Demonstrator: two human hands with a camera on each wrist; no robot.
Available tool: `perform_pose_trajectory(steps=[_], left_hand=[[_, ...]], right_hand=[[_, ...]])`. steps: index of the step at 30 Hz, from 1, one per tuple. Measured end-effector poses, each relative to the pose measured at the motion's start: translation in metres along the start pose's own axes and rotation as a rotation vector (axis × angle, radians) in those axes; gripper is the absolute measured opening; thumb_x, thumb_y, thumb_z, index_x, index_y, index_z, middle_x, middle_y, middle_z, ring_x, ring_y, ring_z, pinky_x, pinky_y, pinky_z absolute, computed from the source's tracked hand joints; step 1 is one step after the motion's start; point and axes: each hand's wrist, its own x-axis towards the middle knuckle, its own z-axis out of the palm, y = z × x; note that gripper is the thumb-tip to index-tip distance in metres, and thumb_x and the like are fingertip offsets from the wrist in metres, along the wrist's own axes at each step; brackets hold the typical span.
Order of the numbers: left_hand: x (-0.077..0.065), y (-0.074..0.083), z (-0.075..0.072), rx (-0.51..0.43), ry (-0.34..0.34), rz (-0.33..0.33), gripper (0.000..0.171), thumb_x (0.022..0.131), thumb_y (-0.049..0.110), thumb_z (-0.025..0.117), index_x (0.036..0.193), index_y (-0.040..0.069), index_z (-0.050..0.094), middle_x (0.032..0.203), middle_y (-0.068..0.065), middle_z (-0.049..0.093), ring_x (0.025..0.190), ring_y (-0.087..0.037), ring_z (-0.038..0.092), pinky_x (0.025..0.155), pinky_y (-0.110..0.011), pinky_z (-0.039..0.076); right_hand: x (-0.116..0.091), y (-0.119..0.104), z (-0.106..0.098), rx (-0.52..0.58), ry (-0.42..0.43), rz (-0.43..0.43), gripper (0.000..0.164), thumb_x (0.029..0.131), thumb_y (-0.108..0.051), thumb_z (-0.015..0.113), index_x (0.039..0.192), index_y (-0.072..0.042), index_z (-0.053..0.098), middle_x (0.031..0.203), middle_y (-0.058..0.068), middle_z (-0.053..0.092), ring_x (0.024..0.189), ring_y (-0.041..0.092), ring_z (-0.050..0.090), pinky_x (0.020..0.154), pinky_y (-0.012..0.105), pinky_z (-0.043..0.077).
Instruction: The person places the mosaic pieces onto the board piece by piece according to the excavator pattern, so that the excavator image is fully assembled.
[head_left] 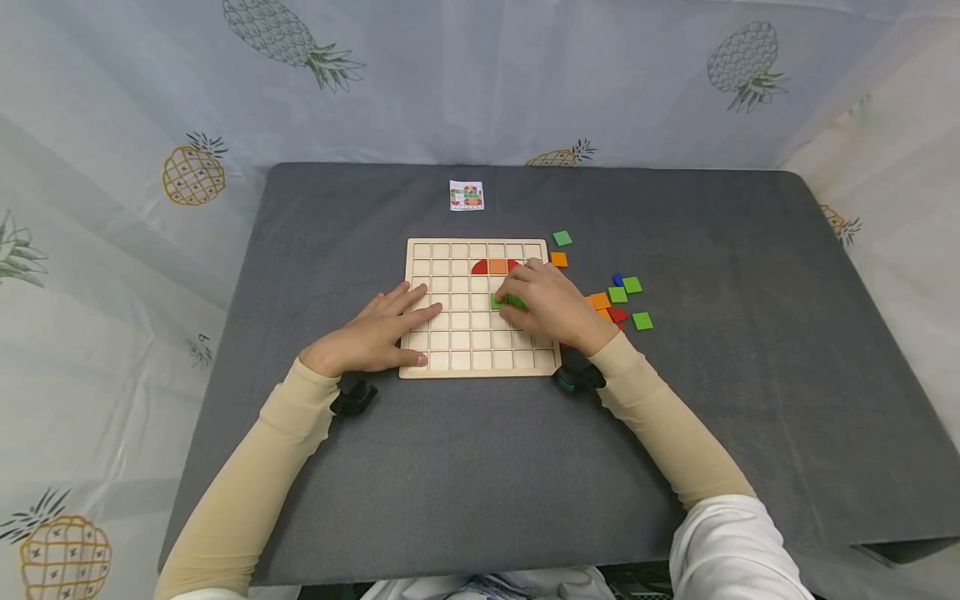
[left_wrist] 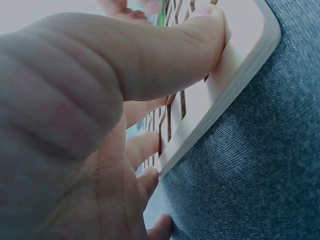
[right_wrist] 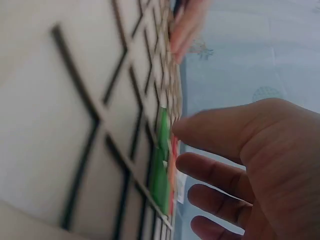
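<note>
A pale wooden grid board [head_left: 461, 361] lies on the table. My left hand [head_left: 375, 329] rests spread on its left side, and in the left wrist view the thumb [left_wrist: 200, 40] presses near the board's corner. Over the right half hovers my right hand [head_left: 551, 302], fingers bent loosely with nothing visible between them. Green tiles [head_left: 496, 302] sit in the grid under its fingertips; the right wrist view shows these green tiles [right_wrist: 160, 182] beside the fingers. Farther up the board, a red quarter-round tile [head_left: 480, 267] adjoins an orange square tile [head_left: 497, 267], with another red piece partly hidden by the hand.
Right of the board lie loose pieces: several green squares [head_left: 642, 321], orange tiles [head_left: 599, 301], red pieces [head_left: 618, 314] and a blue piece [head_left: 618, 279]. A small pattern card [head_left: 467, 196] lies beyond the board on the grey table [head_left: 465, 467]. A pineapple-print curtain [head_left: 465, 83] hangs behind.
</note>
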Motion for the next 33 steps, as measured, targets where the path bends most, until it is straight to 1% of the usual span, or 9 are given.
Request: perform_pose_trajectory(steps=[3, 5, 10, 13, 19, 23, 26, 29, 33], left_hand=[[0.0, 0.001, 0.0, 0.001, -0.003, -0.001, 0.08, 0.094, 0.031, 0.072, 0.161, 0.015, 0.031, 0.172, -0.015, 0.008, 0.159, -0.038, -0.003, 0.125, -0.064, 0.004], [0.0, 0.001, -0.001, 0.002, -0.004, -0.002, 0.08, 0.094, 0.031, 0.072, 0.161, 0.015, 0.031, 0.172, -0.015, 0.007, 0.16, -0.038, -0.003, 0.125, -0.064, 0.004], [0.0, 0.001, 0.0, 0.002, -0.004, 0.001, 0.08, 0.094, 0.03, 0.072, 0.161, 0.015, 0.031, 0.172, -0.015, 0.007, 0.159, -0.038, -0.003, 0.125, -0.064, 0.004], [0.0, 0.001, 0.0, 0.001, -0.007, -0.002, 0.08, 0.094, 0.031, 0.072, 0.161, 0.015, 0.031, 0.172, -0.015, 0.007, 0.16, -0.038, -0.003, 0.125, -0.064, 0.004], [0.001, -0.001, 0.0, 0.002, -0.006, -0.002, 0.08, 0.094, 0.031, 0.071, 0.161, 0.016, 0.03, 0.172, -0.015, 0.007, 0.159, -0.038, -0.003, 0.125, -0.064, 0.004], [0.0, -0.001, 0.0, 0.001, -0.007, -0.001, 0.08, 0.094, 0.032, 0.071, 0.161, 0.016, 0.03, 0.172, -0.016, 0.007, 0.159, -0.038, -0.003, 0.125, -0.064, 0.004], [0.0, -0.001, 0.0, 0.004, -0.008, -0.001, 0.08, 0.094, 0.032, 0.071, 0.161, 0.016, 0.03, 0.172, -0.015, 0.007, 0.159, -0.038, -0.003, 0.125, -0.064, 0.004], [0.001, -0.001, 0.0, 0.007, -0.006, 0.0, 0.08, 0.094, 0.032, 0.071, 0.161, 0.017, 0.03, 0.172, -0.015, 0.007, 0.159, -0.038, -0.003, 0.125, -0.065, 0.004], [0.002, -0.001, 0.001, 0.01, -0.003, -0.002, 0.08, 0.094, 0.032, 0.072, 0.161, 0.016, 0.03, 0.172, -0.015, 0.008, 0.159, -0.038, -0.002, 0.125, -0.065, 0.004]], right_hand=[[-0.001, 0.005, -0.01, 0.053, 0.02, 0.025, 0.017, 0.096, -0.013, 0.065, 0.109, -0.011, 0.076, 0.11, 0.008, 0.072, 0.093, 0.027, 0.055, 0.082, 0.041, 0.045], [-0.003, 0.01, -0.018, 0.071, 0.028, 0.06, 0.02, 0.097, -0.01, 0.062, 0.111, -0.01, 0.075, 0.112, 0.009, 0.072, 0.093, 0.028, 0.055, 0.082, 0.043, 0.044], [-0.01, 0.024, -0.04, 0.1, -0.004, 0.18, 0.025, 0.098, -0.012, 0.06, 0.12, -0.008, 0.072, 0.123, 0.013, 0.069, 0.109, 0.033, 0.056, 0.095, 0.053, 0.043], [-0.016, 0.035, -0.052, 0.121, -0.04, 0.252, 0.029, 0.099, -0.013, 0.06, 0.126, -0.006, 0.069, 0.127, 0.016, 0.066, 0.113, 0.034, 0.053, 0.098, 0.054, 0.043], [-0.033, 0.065, -0.072, 0.185, -0.147, 0.475, 0.039, 0.102, -0.019, 0.057, 0.138, -0.002, 0.058, 0.138, 0.02, 0.059, 0.121, 0.038, 0.054, 0.099, 0.057, 0.048], [-0.042, 0.081, -0.081, 0.184, -0.255, 0.617, 0.047, 0.105, -0.025, 0.05, 0.146, -0.002, 0.05, 0.147, 0.024, 0.051, 0.13, 0.043, 0.051, 0.103, 0.064, 0.045], [-0.048, 0.09, -0.086, 0.173, -0.325, 0.674, 0.05, 0.105, -0.026, 0.046, 0.15, -0.003, 0.045, 0.151, 0.027, 0.047, 0.133, 0.045, 0.048, 0.106, 0.068, 0.04], [-0.054, 0.095, -0.089, 0.155, -0.377, 0.71, 0.052, 0.104, -0.027, 0.045, 0.151, -0.005, 0.042, 0.15, 0.029, 0.046, 0.133, 0.047, 0.047, 0.106, 0.072, 0.035], [-0.059, 0.1, -0.089, 0.133, -0.425, 0.727, 0.052, 0.101, -0.021, 0.052, 0.148, -0.004, 0.043, 0.147, 0.03, 0.048, 0.129, 0.048, 0.049, 0.105, 0.076, 0.032]])
